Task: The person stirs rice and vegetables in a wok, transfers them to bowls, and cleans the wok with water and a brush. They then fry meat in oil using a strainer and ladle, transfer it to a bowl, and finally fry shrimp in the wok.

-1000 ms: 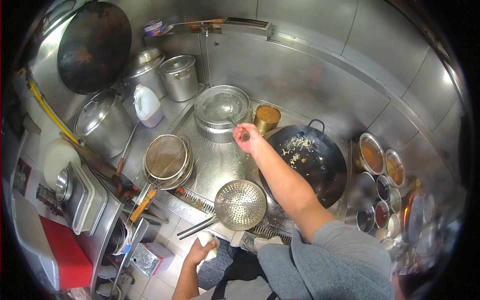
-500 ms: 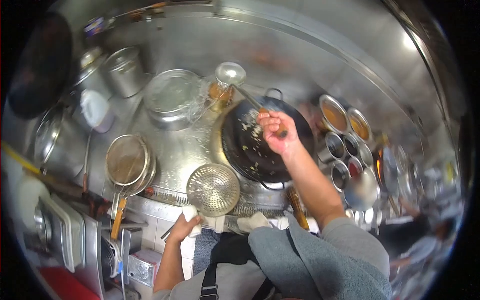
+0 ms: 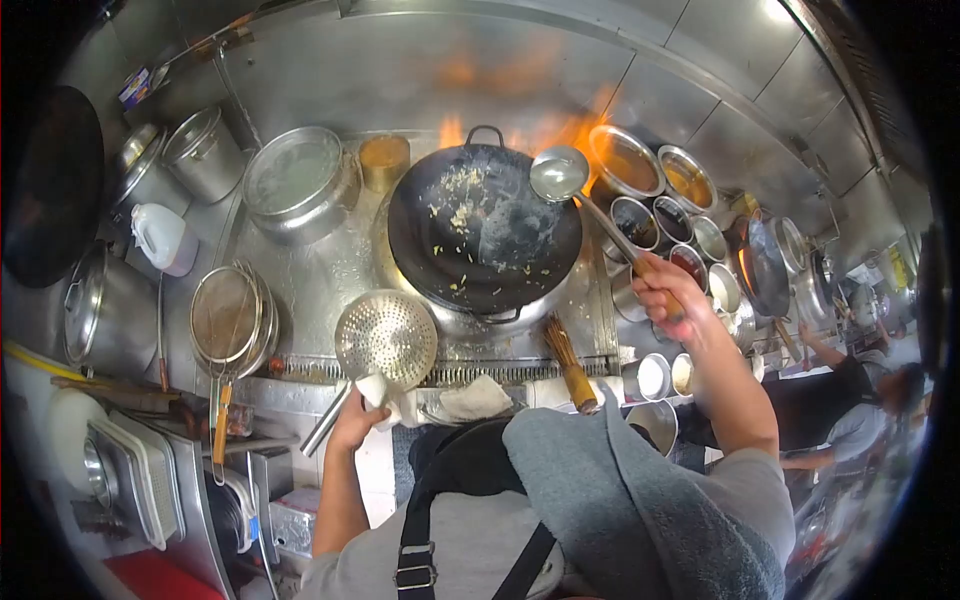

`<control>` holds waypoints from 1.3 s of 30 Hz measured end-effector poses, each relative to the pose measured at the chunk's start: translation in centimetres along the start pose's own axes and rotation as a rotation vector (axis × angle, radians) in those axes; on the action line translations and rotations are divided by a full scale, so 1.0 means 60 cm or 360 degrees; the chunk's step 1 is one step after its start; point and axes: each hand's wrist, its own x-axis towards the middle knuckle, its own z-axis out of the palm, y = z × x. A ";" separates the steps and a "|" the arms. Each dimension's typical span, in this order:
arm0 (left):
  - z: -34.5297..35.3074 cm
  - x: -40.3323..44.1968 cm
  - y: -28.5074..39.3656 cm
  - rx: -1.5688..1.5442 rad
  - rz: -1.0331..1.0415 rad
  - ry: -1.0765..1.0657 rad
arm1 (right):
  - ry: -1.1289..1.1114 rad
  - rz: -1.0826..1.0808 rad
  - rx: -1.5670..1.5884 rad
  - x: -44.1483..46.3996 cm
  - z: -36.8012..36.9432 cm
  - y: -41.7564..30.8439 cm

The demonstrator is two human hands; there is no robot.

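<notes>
One ladle (image 3: 559,173) is gripped in the right hand (image 3: 673,297), its bowl at the far right rim of the wok (image 3: 548,240); the left hand (image 3: 352,421) clutches a white cloth (image 3: 374,391) beside the perforated strainer (image 3: 386,338).

Black wok (image 3: 418,235), silver ladle (image 3: 559,174) with brown handle (image 3: 688,291), hole-dotted silver strainer (image 3: 386,335), orange flames (image 3: 578,138), blue-grey towel (image 3: 600,490)

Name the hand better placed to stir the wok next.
Likely the right hand: it holds the ladle, scoop end at the edge of the wok. The left hand grips a cloth by the strainer.
</notes>
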 end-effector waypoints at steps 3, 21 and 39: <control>0.022 0.017 -0.037 0.0400 -0.0149 -0.0056 | -0.0038 0.0047 0.0013 -0.072 -0.043 0.028; 0.100 0.029 -0.125 0.1360 -0.0209 0.0631 | -0.0015 -0.0082 -0.1066 0.003 -0.219 0.373; -0.318 -0.254 -0.085 0.0478 0.0016 0.0924 | -0.0098 -0.0460 -0.1304 0.636 0.661 0.391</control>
